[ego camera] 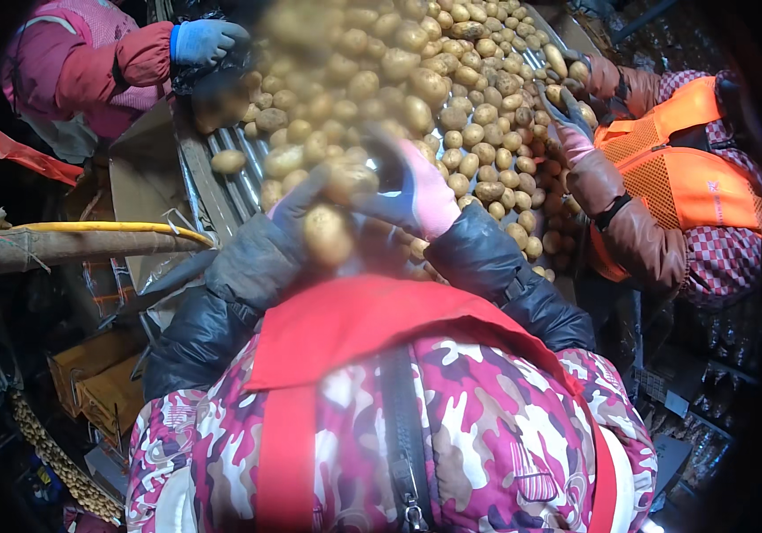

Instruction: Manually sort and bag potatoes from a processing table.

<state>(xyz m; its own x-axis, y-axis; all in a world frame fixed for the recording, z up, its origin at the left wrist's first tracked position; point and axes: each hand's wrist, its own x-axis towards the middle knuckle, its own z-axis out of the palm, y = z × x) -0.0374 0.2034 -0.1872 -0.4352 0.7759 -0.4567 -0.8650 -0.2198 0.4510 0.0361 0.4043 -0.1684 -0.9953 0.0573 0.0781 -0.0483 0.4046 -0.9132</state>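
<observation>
Potatoes [485,114] lie in a thick layer over a metal roller table [234,174] in front of me. My left hand [301,196], in a grey-and-pink glove, is at the near part of the pile, its fingers against a potato [349,178]. Another potato [328,230], blurred, shows just below those fingers; whether it is held is unclear. My right hand [414,193], in a like glove, reaches in from the right with its fingertips near the same potato. Blur and a smudge on the view hide part of its fingers.
A person in an orange vest [687,160] handles potatoes at the right edge. At the upper left, a co-worker's blue-gloved hand [206,42] is over the table's side. A pole with a yellow hose [108,228] juts in from the left, beside an open cardboard box [148,180].
</observation>
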